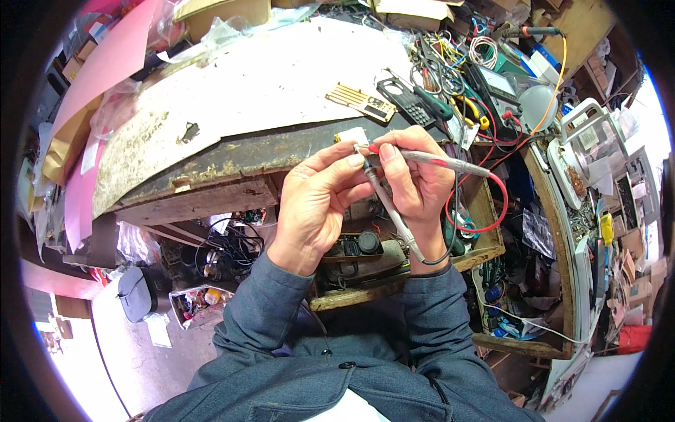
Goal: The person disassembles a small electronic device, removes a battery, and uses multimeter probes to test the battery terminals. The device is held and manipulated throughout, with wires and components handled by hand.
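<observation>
My left hand [316, 200] is closed, thumb and forefinger pinching a tiny pale part [358, 148] too small to name. My right hand [420, 179] grips a grey-and-red test probe [439, 161], its red tip end pointing left at that part. A second test probe, grey with a black tip end [389, 200], slants up between the hands and lies against my right fingers; its tip is close to my left thumb. Just beyond the fingertips is a small white-and-yellow block [354, 135], partly covered by them. A red lead [505, 204] loops from the first probe.
On the bench lie a gold-coloured slotted plate [361, 101], a dark keypad casing [406, 100] and a green-handled screwdriver [433, 103]. A multimeter [496, 88] and tangled wires crowd the right. Below the bench edge, an open wooden drawer [365, 290] holds parts. White sheeting [281, 77] covers the bench top.
</observation>
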Demonstrator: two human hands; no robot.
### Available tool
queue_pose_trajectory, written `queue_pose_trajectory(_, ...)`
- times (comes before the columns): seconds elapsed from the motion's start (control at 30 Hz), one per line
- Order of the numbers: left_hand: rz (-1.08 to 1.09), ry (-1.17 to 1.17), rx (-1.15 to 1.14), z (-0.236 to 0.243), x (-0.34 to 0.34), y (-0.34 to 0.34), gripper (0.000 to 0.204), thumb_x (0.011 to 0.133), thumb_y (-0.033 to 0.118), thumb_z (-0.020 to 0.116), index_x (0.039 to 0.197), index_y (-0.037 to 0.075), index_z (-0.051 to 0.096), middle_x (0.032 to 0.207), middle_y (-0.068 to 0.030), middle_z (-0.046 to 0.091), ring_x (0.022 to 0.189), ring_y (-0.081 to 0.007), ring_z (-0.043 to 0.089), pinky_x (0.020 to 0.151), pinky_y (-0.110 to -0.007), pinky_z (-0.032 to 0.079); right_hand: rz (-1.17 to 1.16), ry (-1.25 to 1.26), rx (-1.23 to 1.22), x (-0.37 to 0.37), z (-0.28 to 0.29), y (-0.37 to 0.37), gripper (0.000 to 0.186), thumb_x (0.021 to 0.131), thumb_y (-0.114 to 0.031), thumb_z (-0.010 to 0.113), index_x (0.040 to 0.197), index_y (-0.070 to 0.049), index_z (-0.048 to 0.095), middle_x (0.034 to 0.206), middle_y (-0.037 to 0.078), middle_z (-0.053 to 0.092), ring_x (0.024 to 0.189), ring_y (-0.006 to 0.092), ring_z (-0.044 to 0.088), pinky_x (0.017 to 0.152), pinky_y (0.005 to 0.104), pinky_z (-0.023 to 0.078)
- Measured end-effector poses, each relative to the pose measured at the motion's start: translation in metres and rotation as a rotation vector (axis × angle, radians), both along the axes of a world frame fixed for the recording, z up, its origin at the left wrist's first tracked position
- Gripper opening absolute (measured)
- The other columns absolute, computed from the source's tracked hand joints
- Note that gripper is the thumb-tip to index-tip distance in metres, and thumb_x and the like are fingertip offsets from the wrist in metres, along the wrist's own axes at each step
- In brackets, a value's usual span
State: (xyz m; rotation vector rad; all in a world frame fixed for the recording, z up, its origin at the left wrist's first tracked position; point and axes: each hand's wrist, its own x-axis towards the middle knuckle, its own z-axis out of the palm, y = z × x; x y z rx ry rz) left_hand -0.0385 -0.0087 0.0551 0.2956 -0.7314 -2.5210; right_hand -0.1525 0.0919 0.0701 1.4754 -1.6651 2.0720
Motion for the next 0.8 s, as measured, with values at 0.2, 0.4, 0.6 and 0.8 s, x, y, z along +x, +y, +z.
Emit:
queue_pose_trajectory(0.2,0.009,-0.002,0.005,0.0001,-0.0001,0.0004,0.025,0.093,-0.001,0.067,0.119,-0.004,0.065,0.111,-0.0164,0.073,0.089,-0.0202,0.074,0.071,-0.029,0.065,0.002,0.006,-0.018,0.0002,-0.0008,-0.0021,0.007,0.092,-0.002,0.064,0.092,0.003,0.069,0.079,0.009,0.066,0.065,0.0135,0.060,0.058,0.0262,0.047)
queue_pose_trajectory(0.4,0.029,-0.026,-0.016,-0.0004,-0.0008,0.0013,0.026,0.093,-0.002,0.067,0.118,-0.004,0.065,0.110,-0.0167,0.073,0.088,-0.0201,0.074,0.071,-0.029,0.065,-0.019,0.132,-0.014,-0.0027,0.0006,-0.0024,0.005,0.090,0.001,0.066,0.092,0.003,0.069,0.080,0.010,0.066,0.066,0.0151,0.061,0.059,0.0272,0.049)
queue_pose_trajectory(0.6,0.037,-0.025,-0.013,-0.0008,-0.0010,0.0020,0.026,0.092,-0.002,0.068,0.118,-0.004,0.066,0.107,-0.0157,0.073,0.087,-0.0199,0.074,0.070,-0.029,0.065,-0.010,0.231,-0.021,-0.0068,0.0033,-0.0026,0.006,0.088,0.002,0.066,0.093,0.002,0.069,0.079,0.010,0.066,0.065,0.0173,0.061,0.059,0.0277,0.048)
queue_pose_trajectory(0.8,0.031,-0.020,-0.009,-0.0011,-0.0005,0.0017,0.025,0.092,-0.002,0.068,0.117,-0.003,0.067,0.107,-0.0148,0.073,0.087,-0.0203,0.074,0.070,-0.030,0.065,-0.001,0.215,-0.009,-0.0064,0.0038,-0.0015,0.006,0.087,0.003,0.065,0.092,0.001,0.069,0.077,0.010,0.065,0.065,0.0170,0.060,0.058,0.0274,0.047)
